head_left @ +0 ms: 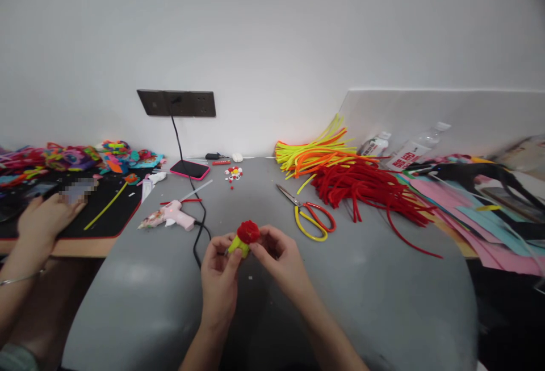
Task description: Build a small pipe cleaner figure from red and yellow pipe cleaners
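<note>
Red-and-yellow craft piece sits between both hands, at their fingertips.

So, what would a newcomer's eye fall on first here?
Probably the heap of red pipe cleaners at the right of the gray table, beside the yellow-orange bundle. Then the small red and yellow piece held by the left hand and right hand, below the picture's centre.

Curled left grip near right grip
</note>
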Tool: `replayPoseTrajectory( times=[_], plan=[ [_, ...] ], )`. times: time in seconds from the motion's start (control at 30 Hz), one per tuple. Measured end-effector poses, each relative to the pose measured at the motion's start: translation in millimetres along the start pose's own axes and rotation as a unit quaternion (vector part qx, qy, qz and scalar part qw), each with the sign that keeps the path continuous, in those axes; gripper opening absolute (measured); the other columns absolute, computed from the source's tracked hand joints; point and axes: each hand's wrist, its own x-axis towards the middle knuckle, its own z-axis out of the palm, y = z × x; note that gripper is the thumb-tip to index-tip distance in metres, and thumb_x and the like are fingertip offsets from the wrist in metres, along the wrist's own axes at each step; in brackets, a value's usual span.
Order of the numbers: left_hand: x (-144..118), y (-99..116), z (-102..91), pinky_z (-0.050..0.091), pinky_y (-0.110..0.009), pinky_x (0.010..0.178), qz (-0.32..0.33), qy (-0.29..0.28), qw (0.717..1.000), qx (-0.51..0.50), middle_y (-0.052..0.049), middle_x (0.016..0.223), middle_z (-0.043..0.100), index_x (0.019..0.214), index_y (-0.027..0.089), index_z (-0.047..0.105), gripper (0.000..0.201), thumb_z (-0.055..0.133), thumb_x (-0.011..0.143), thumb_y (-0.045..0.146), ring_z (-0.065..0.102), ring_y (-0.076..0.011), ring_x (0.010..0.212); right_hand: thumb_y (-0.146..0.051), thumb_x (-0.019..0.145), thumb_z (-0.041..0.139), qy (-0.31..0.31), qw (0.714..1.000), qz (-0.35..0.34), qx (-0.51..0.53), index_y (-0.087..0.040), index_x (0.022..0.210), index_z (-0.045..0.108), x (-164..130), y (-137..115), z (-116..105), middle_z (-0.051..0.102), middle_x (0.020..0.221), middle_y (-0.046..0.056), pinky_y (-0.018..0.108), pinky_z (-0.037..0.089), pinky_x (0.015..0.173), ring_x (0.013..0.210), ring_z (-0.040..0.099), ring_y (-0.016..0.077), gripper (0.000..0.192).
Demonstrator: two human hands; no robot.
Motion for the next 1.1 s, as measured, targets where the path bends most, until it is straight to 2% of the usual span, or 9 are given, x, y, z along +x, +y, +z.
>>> replayPoseTrajectory(
  times=[0.13,0.27,0.37,0.53,0.6,0.7,0.83,0.97,1.1],
  plan=[
    [-1.3,-3.5,-2.1,0.053,-0.025,0.081,0.026,0.005,0.999,0.032,-0.002,0.095,0.060,0.079,0.018,0.055,0.025,0.077,0.073,0.028,0.062,-0.0130,0.090,-0.036,0.079,0.063,0.015,1.000,0.009,-0.011,-0.019,0.077,0.055,-0.5,2.8,-0.5,0.055,0.066,-0.002,0.023,0.036,0.051,0.055,0.047,0.0110,0.019],
    [4.3,-6.4,-9.6,0.051,-0.021,0.080,0.118,0.020,0.983,0.137,-0.002,0.099,0.055,0.079,0.018,0.055,0.019,0.073,0.077,0.023,0.059,-0.0116,0.092,-0.041,0.079,0.067,-0.001,0.999,0.023,0.036,-0.023,0.075,0.040,-0.5,18.0,-10.0,0.053,0.067,-0.005,0.021,0.035,0.049,0.052,0.044,0.0094,0.033],
    [16.1,-5.1,-21.5,0.052,-0.021,0.075,0.213,0.006,0.950,0.228,-0.002,0.098,0.051,0.080,0.019,0.057,0.013,0.070,0.080,0.020,0.058,-0.0126,0.091,-0.053,0.082,0.062,0.017,0.996,0.023,0.081,-0.023,0.070,0.036,2.3,34.9,-24.7,0.051,0.065,-0.005,0.022,0.038,0.049,0.051,0.045,0.0097,0.041],
    [35.9,2.1,-40.0,0.052,-0.024,0.075,0.345,-0.058,0.853,0.388,-0.002,0.091,0.053,0.080,0.019,0.061,0.011,0.069,0.078,0.013,0.058,-0.0129,0.085,-0.060,0.067,0.073,0.090,0.992,0.043,0.074,-0.020,0.067,0.054,8.3,56.1,-52.9,0.056,0.059,-0.002,0.023,0.041,0.049,0.049,0.049,0.0108,0.045],
    [39.0,3.5,-40.6,0.053,-0.024,0.074,0.344,-0.070,0.852,0.388,-0.002,0.092,0.053,0.081,0.019,0.062,0.011,0.070,0.077,0.013,0.058,-0.0124,0.083,-0.058,0.062,0.077,0.108,0.991,0.055,0.063,-0.018,0.066,0.060,9.0,59.9,-60.4,0.060,0.059,0.000,0.024,0.042,0.050,0.050,0.052,0.0116,0.044],
    [39.5,3.3,-33.9,0.055,-0.022,0.072,0.275,-0.063,0.911,0.302,-0.002,0.094,0.053,0.082,0.019,0.061,0.013,0.073,0.076,0.018,0.059,-0.0124,0.085,-0.058,0.061,0.078,0.114,0.988,0.070,0.076,-0.017,0.066,0.064,9.1,62.3,-64.9,0.067,0.065,0.004,0.025,0.045,0.053,0.053,0.058,0.0139,0.043],
    [41.4,3.9,-22.1,0.057,-0.021,0.066,0.036,-0.028,0.995,0.093,0.000,0.088,0.059,0.084,0.018,0.059,0.028,0.079,0.070,0.031,0.065,-0.0116,0.075,-0.057,0.059,0.079,0.154,0.980,0.057,0.115,-0.017,0.067,0.063,9.9,64.0,-63.1,0.068,0.064,0.005,0.027,0.048,0.056,0.056,0.062,0.0161,0.044],
    [45.9,9.8,-17.0,0.058,-0.018,0.062,-0.149,0.018,0.987,-0.058,-0.001,0.085,0.066,0.084,0.017,0.058,0.041,0.087,0.058,0.031,0.068,-0.0108,0.069,-0.055,0.061,0.079,0.220,0.967,0.031,0.127,-0.018,0.070,0.064,9.3,65.6,-60.6,0.068,0.064,0.004,0.029,0.052,0.060,0.060,0.064,0.0179,0.041],
    [46.4,14.7,-15.5,0.057,-0.015,0.061,-0.183,0.022,0.978,-0.099,0.000,0.088,0.070,0.095,0.021,0.060,0.046,0.087,0.058,0.028,0.068,-0.0089,0.066,-0.053,0.067,0.077,0.218,0.968,0.018,0.127,-0.018,0.070,0.062,7.4,66.2,-59.8,0.067,0.063,0.003,0.028,0.052,0.060,0.059,0.063,0.0165,0.038]
  ],
)
